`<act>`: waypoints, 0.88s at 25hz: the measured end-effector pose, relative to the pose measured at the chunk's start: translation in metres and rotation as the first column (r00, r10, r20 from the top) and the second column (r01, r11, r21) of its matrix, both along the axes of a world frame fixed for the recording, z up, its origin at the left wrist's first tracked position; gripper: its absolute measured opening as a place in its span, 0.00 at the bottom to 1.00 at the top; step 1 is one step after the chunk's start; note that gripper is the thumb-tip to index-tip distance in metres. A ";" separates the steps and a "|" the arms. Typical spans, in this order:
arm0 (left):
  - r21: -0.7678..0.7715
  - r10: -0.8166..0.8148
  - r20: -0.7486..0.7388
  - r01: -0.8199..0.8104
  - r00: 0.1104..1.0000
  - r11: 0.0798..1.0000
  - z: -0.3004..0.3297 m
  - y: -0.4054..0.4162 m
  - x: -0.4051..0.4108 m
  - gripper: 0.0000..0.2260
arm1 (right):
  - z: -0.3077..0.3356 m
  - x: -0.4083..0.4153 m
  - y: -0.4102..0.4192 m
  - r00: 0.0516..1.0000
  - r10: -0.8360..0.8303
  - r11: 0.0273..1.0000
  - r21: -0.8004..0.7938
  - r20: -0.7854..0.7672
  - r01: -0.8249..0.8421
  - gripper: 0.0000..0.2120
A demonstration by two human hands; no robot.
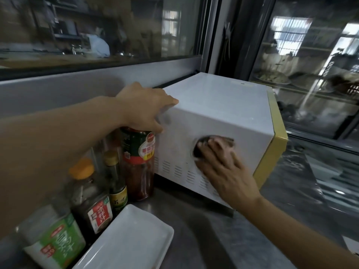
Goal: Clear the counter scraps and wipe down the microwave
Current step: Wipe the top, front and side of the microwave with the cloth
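1. The white microwave, with a yellow front trim, stood on the grey bench against the wall below a window, its side panel turned toward the camera.
2. The left hand gripped the microwave's rear upper corner, thumb lying on the top and fingers curled down the side.
3. The right hand pressed flat on the side panel, fingers spread over a dark cloth bunched under the fingertips, just above the rows of vent slots.
4. The cloth and fingertips were blurred, so the cloth's exact shape could not be made out.
5. Just left of the microwave stood a tall red sauce jar, directly below the left hand.
6. Beside the jar stood a slim dark bottle with a gold cap, then a squat bottle with an orange cap.
7. A green-labelled packet sat nearest the camera at the left.
8. A white rectangular tray lay on the bench in front of the bottles.
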State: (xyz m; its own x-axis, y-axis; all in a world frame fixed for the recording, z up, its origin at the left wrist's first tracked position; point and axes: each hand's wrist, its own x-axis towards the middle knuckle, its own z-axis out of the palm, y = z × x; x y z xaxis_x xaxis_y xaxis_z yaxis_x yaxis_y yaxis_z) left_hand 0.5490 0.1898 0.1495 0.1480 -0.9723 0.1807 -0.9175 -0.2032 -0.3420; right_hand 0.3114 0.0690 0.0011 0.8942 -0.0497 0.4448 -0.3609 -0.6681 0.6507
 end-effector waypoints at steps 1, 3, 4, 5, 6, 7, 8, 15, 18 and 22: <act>0.006 -0.008 -0.027 0.009 1.000 1.000 0.001 0.002 0.001 0.38 | -0.007 -0.003 0.002 0.987 -0.040 0.999 -0.034 -0.158 0.035 0.33; 0.029 -0.004 -0.077 0.006 0.997 1.000 0.007 0.005 0.003 0.40 | -0.004 -0.008 0.003 0.930 -0.104 0.993 -0.087 -0.354 0.078 0.36; 0.047 0.003 -0.077 0.001 0.997 0.999 0.010 0.007 0.004 0.40 | 0.006 -0.005 0.002 0.944 -0.062 0.994 -0.102 -0.323 0.030 0.37; 0.061 0.007 -0.057 -0.003 0.998 0.998 0.012 0.007 0.006 0.41 | 0.018 -0.001 -0.001 0.974 -0.015 0.997 -0.077 -0.225 -0.002 0.35; 0.069 0.012 -0.031 -0.010 0.999 0.998 0.013 0.007 0.008 0.41 | 0.031 0.007 -0.003 0.995 0.061 0.997 -0.047 -0.074 -0.065 0.31; 0.071 0.023 -0.022 -0.022 0.999 0.997 0.014 0.007 0.010 0.41 | 0.042 0.016 -0.004 0.992 0.112 0.993 -0.046 0.056 -0.109 0.26; 0.068 0.037 -0.034 -0.035 0.999 0.997 0.013 0.007 0.012 0.41 | 0.049 0.028 -0.005 0.981 0.130 0.991 -0.050 0.143 -0.124 0.24; 0.011 0.028 -0.135 -0.027 0.990 1.000 0.008 0.007 0.019 0.41 | -0.001 0.046 0.011 0.970 0.116 0.987 -0.082 -0.215 -0.137 0.28; 0.029 0.039 -0.129 -0.035 0.991 0.999 0.010 0.009 0.018 0.41 | 0.022 0.053 0.010 0.974 0.203 0.973 -0.090 -0.104 -0.213 0.24; -0.007 0.022 -0.156 -0.023 0.987 1.000 0.006 0.010 0.022 0.40 | 0.048 0.089 0.003 0.949 0.204 0.979 -0.044 0.242 -0.199 0.23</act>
State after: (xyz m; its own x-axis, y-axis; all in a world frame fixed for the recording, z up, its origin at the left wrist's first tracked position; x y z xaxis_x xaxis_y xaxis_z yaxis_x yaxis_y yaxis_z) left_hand 0.5707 0.1996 0.1558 0.1966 -0.9670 0.1619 -0.9547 -0.2264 -0.1930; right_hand 0.4006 0.0717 0.0489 0.7487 0.1306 0.6499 -0.3692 -0.7322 0.5724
